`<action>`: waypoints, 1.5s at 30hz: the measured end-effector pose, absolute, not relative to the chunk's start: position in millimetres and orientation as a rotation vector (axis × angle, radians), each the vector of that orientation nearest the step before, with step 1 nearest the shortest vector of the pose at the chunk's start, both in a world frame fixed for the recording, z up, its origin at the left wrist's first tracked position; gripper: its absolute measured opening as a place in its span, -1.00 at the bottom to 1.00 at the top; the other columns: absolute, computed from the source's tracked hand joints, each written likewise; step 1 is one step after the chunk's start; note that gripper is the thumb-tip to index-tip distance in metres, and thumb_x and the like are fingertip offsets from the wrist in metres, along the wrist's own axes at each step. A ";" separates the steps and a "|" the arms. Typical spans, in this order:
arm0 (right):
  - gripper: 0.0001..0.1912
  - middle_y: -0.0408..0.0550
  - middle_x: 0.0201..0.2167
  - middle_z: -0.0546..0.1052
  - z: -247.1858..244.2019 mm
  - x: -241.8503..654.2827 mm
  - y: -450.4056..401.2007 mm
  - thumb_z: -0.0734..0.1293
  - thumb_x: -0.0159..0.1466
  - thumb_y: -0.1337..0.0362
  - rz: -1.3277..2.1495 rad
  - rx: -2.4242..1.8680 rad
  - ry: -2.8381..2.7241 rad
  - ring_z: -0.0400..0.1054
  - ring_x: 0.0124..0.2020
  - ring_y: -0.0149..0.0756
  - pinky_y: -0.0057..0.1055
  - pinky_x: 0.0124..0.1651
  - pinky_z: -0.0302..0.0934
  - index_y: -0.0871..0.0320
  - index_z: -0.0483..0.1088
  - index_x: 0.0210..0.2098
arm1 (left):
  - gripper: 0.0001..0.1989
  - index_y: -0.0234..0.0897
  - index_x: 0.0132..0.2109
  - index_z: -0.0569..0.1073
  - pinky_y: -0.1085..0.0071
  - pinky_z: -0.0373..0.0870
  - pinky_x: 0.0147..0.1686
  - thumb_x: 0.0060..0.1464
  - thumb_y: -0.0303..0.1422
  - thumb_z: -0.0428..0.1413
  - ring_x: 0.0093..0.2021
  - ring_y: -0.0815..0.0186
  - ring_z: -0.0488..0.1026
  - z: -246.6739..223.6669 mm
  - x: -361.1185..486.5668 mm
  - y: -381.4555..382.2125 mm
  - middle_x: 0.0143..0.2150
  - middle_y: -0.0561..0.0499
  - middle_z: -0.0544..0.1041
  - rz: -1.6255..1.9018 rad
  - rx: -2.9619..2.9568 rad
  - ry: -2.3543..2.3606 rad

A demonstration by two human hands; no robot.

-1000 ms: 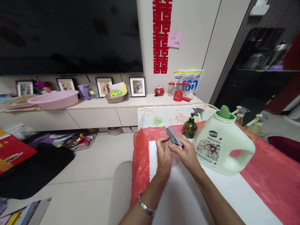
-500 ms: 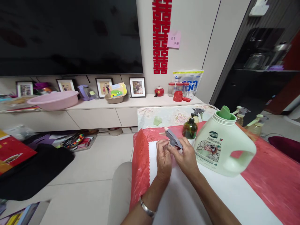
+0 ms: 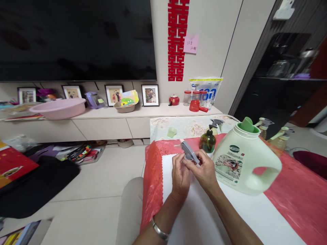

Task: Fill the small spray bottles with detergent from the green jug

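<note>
A grey trigger spray head (image 3: 189, 151) is between my hands, its nozzle pointing up and to the left. My right hand (image 3: 204, 170) is closed on its right side, with the thumb bent in toward my left fingers. My left hand (image 3: 180, 175) is closed around the lower part of it; whatever is below the head is mostly hidden by my fingers. Just beyond stands a dark green pump bottle (image 3: 207, 141). To the right of my hands is a large pale green detergent jug (image 3: 245, 160) with a green cap (image 3: 247, 125) sitting in its mouth.
White paper (image 3: 258, 211) and a red plastic cover (image 3: 154, 170) lie over the table. Spray bottles (image 3: 279, 139) stand behind the jug, and a light green piece (image 3: 172, 132) lies on the flowered cloth (image 3: 196, 128). A cabinet (image 3: 107, 127) runs along the wall.
The view has shifted slightly, so the jug and bottles appear a little to the right. Both hands stay on the spray head, with my left palm turned slightly.
</note>
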State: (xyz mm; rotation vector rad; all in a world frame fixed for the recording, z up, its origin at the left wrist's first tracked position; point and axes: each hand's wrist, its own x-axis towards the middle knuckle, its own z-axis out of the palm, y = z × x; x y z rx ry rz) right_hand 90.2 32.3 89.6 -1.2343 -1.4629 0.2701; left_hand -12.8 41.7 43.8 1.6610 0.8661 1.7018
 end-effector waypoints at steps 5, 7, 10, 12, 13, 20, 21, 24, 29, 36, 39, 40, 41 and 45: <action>-0.63 -0.10 -0.40 0.31 88.6 85.2 30.0 0.43 0.23 0.06 0.217 -1.272 -1.420 0.17 -0.40 -0.46 -0.53 -0.33 0.06 0.26 0.33 -0.39 | -0.65 -0.22 0.17 0.29 0.08 0.35 0.09 0.26 -0.35 0.00 0.06 0.11 0.39 40.2 -7.7 42.7 0.03 -0.18 0.41 1.737 1.751 0.917; -0.65 -0.08 -0.37 0.32 89.6 87.3 27.5 0.41 0.25 0.06 0.240 -1.268 -1.443 0.20 -0.36 -0.44 -0.52 -0.29 0.09 0.26 0.35 -0.36 | -0.68 -0.22 0.15 0.31 0.10 0.36 0.08 0.27 -0.36 -0.01 0.05 0.12 0.41 39.7 -7.2 43.4 0.01 -0.17 0.42 1.742 1.718 0.930; -0.67 -0.05 -0.25 0.38 94.3 95.6 23.4 0.37 0.30 0.05 0.367 -1.214 -1.562 0.26 -0.24 -0.39 -0.52 -0.22 0.17 0.21 0.44 -0.15 | -0.69 -0.22 0.12 0.34 0.14 0.39 0.05 0.24 -0.33 0.03 0.02 0.13 0.43 41.7 -8.4 43.1 -0.02 -0.14 0.44 1.743 1.689 0.920; -0.65 -0.04 -0.19 0.39 98.2 102.2 22.4 0.31 0.36 0.05 0.462 -1.166 -1.633 0.29 -0.18 -0.38 -0.52 -0.17 0.21 0.16 0.45 -0.02 | -0.69 -0.22 0.10 0.36 0.16 0.39 0.04 0.23 -0.31 0.07 0.00 0.14 0.44 44.0 -9.3 42.6 -0.03 -0.13 0.45 1.750 1.690 0.921; -0.65 -0.04 -0.18 0.40 99.7 105.0 22.8 0.29 0.37 0.05 0.496 -1.146 -1.649 0.29 -0.17 -0.38 -0.53 -0.16 0.22 0.15 0.46 -0.02 | -0.70 -0.22 0.09 0.37 0.17 0.39 0.03 0.23 -0.30 0.08 0.00 0.14 0.44 45.0 -9.5 42.5 -0.04 -0.13 0.46 1.758 1.693 0.921; -0.68 -0.07 -0.23 0.42 95.5 104.5 32.3 0.40 0.28 0.04 0.502 -1.132 -1.560 0.32 -0.21 -0.40 -0.54 -0.20 0.22 0.20 0.47 -0.19 | -0.71 -0.22 0.06 0.40 0.15 0.38 0.04 0.23 -0.24 0.08 0.00 0.12 0.44 45.8 -9.1 43.8 -0.06 -0.13 0.47 1.766 1.646 0.917; -0.67 -0.07 -0.24 0.43 93.7 102.8 33.0 0.40 0.27 0.04 0.494 -1.141 -1.541 0.33 -0.22 -0.41 -0.53 -0.19 0.23 0.21 0.45 -0.20 | -0.71 -0.22 0.07 0.39 0.14 0.38 0.05 0.23 -0.25 0.08 0.00 0.12 0.44 45.5 -9.0 44.0 -0.05 -0.14 0.47 1.755 1.644 0.913; -0.67 -0.08 -0.26 0.43 90.3 98.7 33.7 0.40 0.26 0.07 0.456 -1.175 -1.507 0.33 -0.27 -0.42 -0.52 -0.20 0.23 0.22 0.42 -0.18 | -0.68 -0.22 0.11 0.35 0.12 0.38 0.07 0.23 -0.31 0.07 0.02 0.12 0.43 45.0 -8.3 43.9 -0.01 -0.15 0.45 1.727 1.640 0.900; -0.73 -0.10 -0.29 0.39 93.5 96.2 34.8 0.36 0.28 0.09 0.359 -1.193 -1.547 0.28 -0.25 -0.44 -0.53 -0.20 0.18 0.18 0.48 -0.23 | -0.65 -0.22 0.13 0.33 0.11 0.39 0.05 0.20 -0.39 0.06 0.00 0.11 0.44 44.8 -6.1 42.9 -0.01 -0.16 0.46 1.730 1.638 0.936; -0.63 -0.10 -0.36 0.37 88.4 85.9 38.6 0.43 0.18 0.05 0.211 -1.267 -1.437 0.23 -0.37 -0.44 -0.52 -0.31 0.12 0.24 0.34 -0.31 | -0.61 -0.21 0.14 0.30 0.10 0.39 0.08 0.17 -0.37 0.09 0.04 0.10 0.45 40.2 -5.5 43.4 0.01 -0.17 0.45 1.708 1.596 0.916; -0.63 -0.11 -0.36 0.36 88.4 84.9 35.9 0.42 0.21 0.05 0.180 -1.275 -1.441 0.23 -0.36 -0.44 -0.51 -0.29 0.11 0.25 0.32 -0.29 | -0.68 -0.21 0.10 0.33 0.09 0.39 0.08 0.21 -0.37 0.05 0.03 0.11 0.45 39.5 -6.9 43.7 0.00 -0.17 0.45 1.696 1.617 0.910; -0.64 -0.11 -0.35 0.36 90.1 86.5 34.0 0.42 0.23 0.05 0.189 -1.264 -1.474 0.24 -0.34 -0.44 -0.52 -0.26 0.12 0.24 0.34 -0.28 | -0.70 -0.21 0.10 0.33 0.10 0.40 0.07 0.22 -0.37 0.04 0.02 0.12 0.45 39.5 -7.3 43.7 0.00 -0.16 0.45 1.707 1.620 0.905; -0.66 -0.10 -0.32 0.37 92.4 88.9 32.0 0.40 0.26 0.05 0.208 -1.245 -1.520 0.26 -0.30 -0.43 -0.52 -0.23 0.14 0.23 0.37 -0.25 | -0.70 -0.21 0.10 0.33 0.11 0.40 0.06 0.22 -0.38 0.03 0.01 0.13 0.45 39.8 -7.6 43.7 -0.01 -0.16 0.45 1.722 1.621 0.899; -0.73 -0.09 -0.22 0.39 100.5 101.2 27.7 0.31 0.37 0.08 0.311 -1.152 -1.691 0.30 -0.17 -0.42 -0.53 -0.10 0.20 0.14 0.48 -0.10 | -0.68 -0.21 0.10 0.33 0.13 0.40 0.06 0.20 -0.39 0.08 0.01 0.14 0.45 41.9 -8.2 43.0 0.00 -0.15 0.46 1.739 1.638 0.882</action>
